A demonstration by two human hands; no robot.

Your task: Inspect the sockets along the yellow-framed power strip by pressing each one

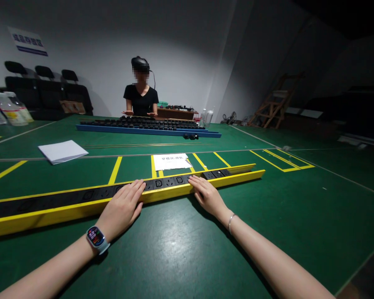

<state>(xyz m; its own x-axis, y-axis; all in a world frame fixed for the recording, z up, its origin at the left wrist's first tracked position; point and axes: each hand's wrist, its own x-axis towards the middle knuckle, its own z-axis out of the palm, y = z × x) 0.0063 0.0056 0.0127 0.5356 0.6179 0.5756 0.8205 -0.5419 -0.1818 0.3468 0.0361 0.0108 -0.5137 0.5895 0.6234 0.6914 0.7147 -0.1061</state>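
Head view — hands (121, 203) apart, draped over near edge of yellow channel (168, 194) — roomy green tabletop (180, 249) nearside.

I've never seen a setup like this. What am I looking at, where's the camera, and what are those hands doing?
There's no robot here. The one picture comes from a camera worn on a person's head, looking forward and down, so the two bare arms are the wearer's own. The left hand, with a smartwatch at its wrist, and the right hand, with a bracelet, rest on a long yellow channel. Neither is closed around it. Inside the channel sits a row of black socket modules.

All this lies on a green table. Beyond are folded white paper, a printed sheet and a blue rail. Behind those is another person wearing something dark on the head.
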